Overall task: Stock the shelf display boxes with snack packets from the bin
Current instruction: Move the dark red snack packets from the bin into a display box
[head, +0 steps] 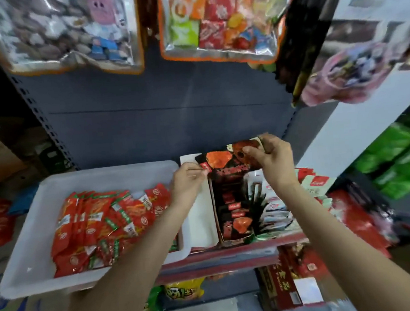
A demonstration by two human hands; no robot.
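Both forearms reach up from the lower frame. At centre, left hand (188, 179) and right hand (272, 158) each pinch the black display box's flap (226, 159); red snack packets (100, 221) fill the white bin (32, 235) lower left.

one white bin (32, 235), two hands, two hanging snack bags

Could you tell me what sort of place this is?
Probably a small shop's snack aisle: a metal shelf rack, hanging snack bags overhead, and a white bin of red packets beside a display box.
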